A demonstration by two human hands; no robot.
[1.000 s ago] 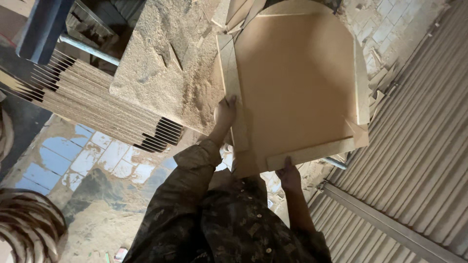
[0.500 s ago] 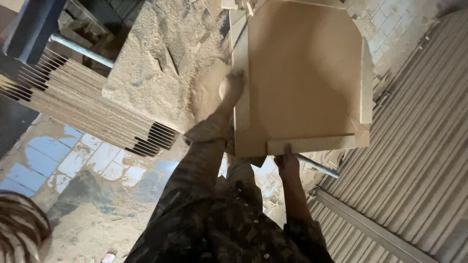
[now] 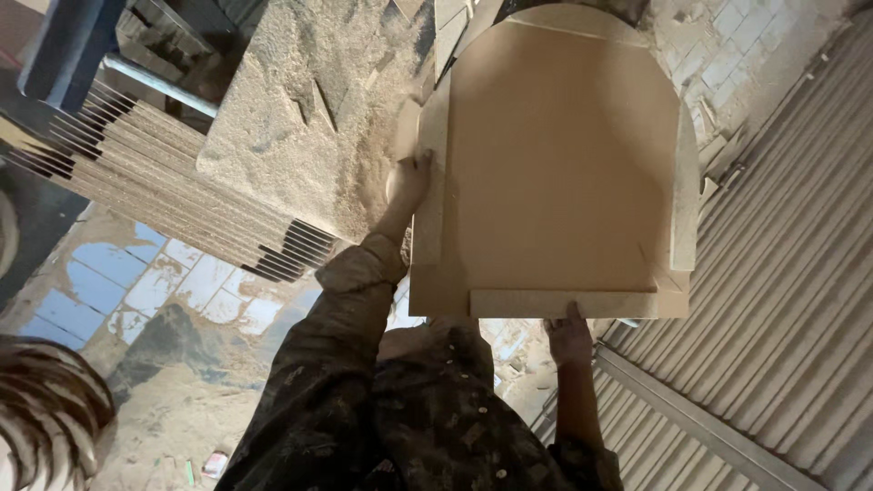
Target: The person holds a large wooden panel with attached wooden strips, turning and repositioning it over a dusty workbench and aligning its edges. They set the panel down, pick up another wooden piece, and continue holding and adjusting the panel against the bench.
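Two hands on one arched fibreboard panel (image 3: 564, 164), tan, rounded at the far end, with raised strips along its sides and near edge. Left hand (image 3: 406, 182): fingers curled together around the panel's left side strip, thumb on top. Right hand (image 3: 568, 335): fingers pressed up against the near-edge strip from below; their spread cannot be told. Panel held beside a sawdust-covered stack of boards (image 3: 273, 136), over a tiled floor (image 3: 164, 291); corrugated metal wall (image 3: 782, 300) to the right.
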